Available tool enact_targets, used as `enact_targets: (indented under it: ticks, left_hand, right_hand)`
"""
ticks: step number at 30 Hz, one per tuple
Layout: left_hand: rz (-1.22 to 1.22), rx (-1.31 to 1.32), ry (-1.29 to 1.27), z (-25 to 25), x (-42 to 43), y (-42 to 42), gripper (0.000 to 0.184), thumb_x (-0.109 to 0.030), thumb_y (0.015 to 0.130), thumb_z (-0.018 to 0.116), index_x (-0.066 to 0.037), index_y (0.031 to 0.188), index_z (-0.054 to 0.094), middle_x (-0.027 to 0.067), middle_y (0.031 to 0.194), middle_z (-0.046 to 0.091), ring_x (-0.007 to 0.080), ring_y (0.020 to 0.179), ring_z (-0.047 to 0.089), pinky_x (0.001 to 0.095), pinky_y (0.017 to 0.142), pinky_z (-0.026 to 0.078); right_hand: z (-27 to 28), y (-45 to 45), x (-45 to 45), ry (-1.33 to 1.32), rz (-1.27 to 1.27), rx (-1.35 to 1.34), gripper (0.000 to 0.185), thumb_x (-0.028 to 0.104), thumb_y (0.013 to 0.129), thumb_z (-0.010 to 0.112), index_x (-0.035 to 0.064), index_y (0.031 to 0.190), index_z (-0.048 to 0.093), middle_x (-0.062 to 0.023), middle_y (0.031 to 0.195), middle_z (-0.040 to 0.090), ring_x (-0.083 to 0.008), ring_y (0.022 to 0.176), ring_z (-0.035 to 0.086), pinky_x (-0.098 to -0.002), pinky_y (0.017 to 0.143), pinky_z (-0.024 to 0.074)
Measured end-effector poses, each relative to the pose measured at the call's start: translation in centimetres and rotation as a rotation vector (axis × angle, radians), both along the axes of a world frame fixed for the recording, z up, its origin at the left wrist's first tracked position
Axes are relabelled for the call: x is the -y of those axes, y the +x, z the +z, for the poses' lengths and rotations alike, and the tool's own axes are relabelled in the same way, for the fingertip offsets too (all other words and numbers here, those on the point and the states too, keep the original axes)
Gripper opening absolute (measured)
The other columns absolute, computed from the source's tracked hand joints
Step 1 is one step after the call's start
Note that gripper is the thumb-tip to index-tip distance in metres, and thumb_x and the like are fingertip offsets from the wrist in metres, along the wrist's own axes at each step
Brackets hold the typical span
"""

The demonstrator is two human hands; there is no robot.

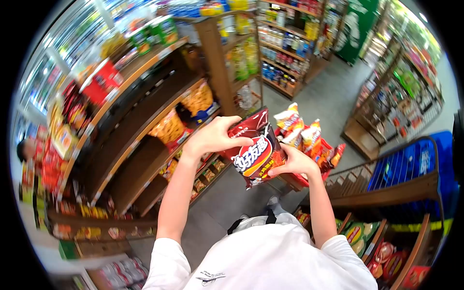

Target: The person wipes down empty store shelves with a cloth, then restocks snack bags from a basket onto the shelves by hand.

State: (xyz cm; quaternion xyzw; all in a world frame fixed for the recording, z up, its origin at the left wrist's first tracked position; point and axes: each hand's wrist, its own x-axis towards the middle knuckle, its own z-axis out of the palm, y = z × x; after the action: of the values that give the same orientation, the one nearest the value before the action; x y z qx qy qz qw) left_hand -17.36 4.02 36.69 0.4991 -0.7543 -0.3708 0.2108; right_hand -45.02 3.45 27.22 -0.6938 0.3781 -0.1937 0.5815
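Observation:
Between my two hands is a dark red snack bag (258,150) with large white Chinese lettering, held up in front of my chest and tilted. My left hand (215,137) grips its upper left side, the thumb lying across the front. At the lower right, my right hand (295,162) pinches the bag with the thumb on its face. Just beyond, a red basket (326,150) holds several white and orange snack bags (311,135). My right hand partly hides the basket.
On the left, a wooden shelf unit (121,154) has bare boards and some yellow snack bags (169,128). Drinks shelves (285,46) stand ahead. To the right are a wire rack (396,87), a blue basket (403,164) and a low shelf with green chip bags (357,237).

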Motion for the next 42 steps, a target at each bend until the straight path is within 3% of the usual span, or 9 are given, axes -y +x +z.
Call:
enact_targets:
  ticks: [3, 6, 9, 13, 15, 23, 34, 37, 42]
  left_hand:
    - [0.11, -0.262, -0.005, -1.0, -3.7, 7.6, 0.055, -0.039, 0.092, 0.064, 0.003, 0.126, 0.055, 0.0099, 0.105, 0.068, 0.0152, 0.095, 0.064, 0.0319, 0.084, 0.051]
    - [0.231, -1.092, -0.051, -3.8, -9.4, 12.3, 0.083, -0.07, 0.096, 0.027, 0.0, 0.137, 0.045, 0.0192, 0.125, 0.06, 0.0275, 0.118, 0.058, 0.0435, 0.1, 0.045]
    - [0.439, -0.981, -0.177, -8.4, -15.0, 12.8, 0.09, -0.073, 0.091, 0.04, -0.001, 0.144, 0.034, 0.019, 0.134, 0.051, 0.0285, 0.123, 0.053, 0.0453, 0.101, 0.045]
    - [0.649, -0.851, -0.139, -13.8, -21.5, 10.4, 0.077, -0.036, 0.087, 0.075, 0.001, 0.141, 0.035, 0.019, 0.136, 0.049, 0.0256, 0.124, 0.051, 0.0397, 0.1, 0.046]
    - [0.695, -0.908, -0.098, -13.8, -23.5, 9.0, 0.077, -0.024, 0.085, 0.079, 0.002, 0.142, 0.034, 0.0176, 0.135, 0.05, 0.024, 0.122, 0.052, 0.0364, 0.098, 0.047]
    - [0.876, -1.001, -0.115, -19.9, -26.5, 9.1, 0.073, -0.02, 0.082, 0.08, -0.002, 0.141, 0.04, 0.0116, 0.126, 0.057, 0.0201, 0.111, 0.057, 0.0339, 0.089, 0.052]
    - [1.076, -0.571, -0.259, -18.4, -26.1, 16.6, 0.059, -0.015, 0.075, 0.084, 0.003, 0.124, 0.056, 0.0083, 0.107, 0.066, 0.0105, 0.097, 0.059, 0.0289, 0.084, 0.05]
    - [1.031, -0.423, -0.221, -16.8, -24.3, 19.9, 0.055, -0.014, 0.074, 0.084, 0.002, 0.121, 0.059, 0.0136, 0.107, 0.066, 0.0202, 0.092, 0.064, 0.0321, 0.08, 0.052]
    - [0.94, -0.302, -0.213, -18.7, -20.3, 24.5, 0.061, -0.011, 0.075, 0.08, -0.005, 0.131, 0.057, 0.0197, 0.139, 0.053, 0.034, 0.126, 0.053, 0.0393, 0.105, 0.043]
  right_hand:
    - [-1.7, 4.8, 0.2, 0.046, 0.139, 0.137, 0.088, 0.029, 0.064, 0.091, -0.0059, 0.132, 0.048, -0.0142, 0.123, 0.063, -0.0195, 0.113, 0.059, -0.0326, 0.1, 0.0457]
    - [0.1, 9.0, -1.7, 0.133, 0.186, 0.161, 0.088, 0.029, 0.07, 0.089, -0.0046, 0.137, 0.044, -0.0137, 0.129, 0.058, -0.0191, 0.117, 0.056, -0.0336, 0.102, 0.0439]
    - [-3.0, 12.5, -2.4, 0.138, 0.205, 0.217, 0.082, 0.029, 0.076, 0.085, -0.0043, 0.138, 0.043, -0.0119, 0.129, 0.059, -0.019, 0.118, 0.055, -0.0337, 0.104, 0.0422]
    - [-3.1, 17.1, -5.7, 0.134, 0.248, 0.226, 0.082, 0.029, 0.077, 0.085, -0.0039, 0.139, 0.041, -0.0108, 0.128, 0.059, -0.0175, 0.116, 0.056, -0.0331, 0.101, 0.045]
    - [-2.7, 18.5, -7.2, 0.092, 0.303, 0.159, 0.082, 0.026, 0.077, 0.085, -0.0033, 0.139, 0.041, -0.0107, 0.126, 0.059, -0.0171, 0.115, 0.056, -0.0332, 0.1, 0.0456]
    - [-6.1, 20.5, -8.3, 0.027, 0.439, -0.197, 0.074, 0.027, 0.075, 0.086, -0.005, 0.131, 0.049, -0.011, 0.115, 0.065, -0.0166, 0.107, 0.061, -0.0332, 0.095, 0.0493]
    - [-9.6, 31.3, -5.8, 0.037, 0.581, -0.066, 0.059, 0.016, 0.07, 0.087, -0.0038, 0.119, 0.06, -0.0118, 0.114, 0.068, -0.0181, 0.105, 0.063, -0.0337, 0.094, 0.0489]
    - [-9.0, 34.1, -4.2, -0.059, 0.574, -0.095, 0.051, 0.015, 0.069, 0.086, 0.0019, 0.114, 0.066, -0.0103, 0.11, 0.071, -0.0201, 0.102, 0.065, -0.0352, 0.095, 0.0486]
    - [-11.2, 36.9, -2.4, -0.129, 0.43, 0.001, 0.045, 0.013, 0.075, 0.082, 0.003, 0.116, 0.064, -0.0097, 0.111, 0.069, -0.0204, 0.106, 0.063, -0.0364, 0.093, 0.0502]
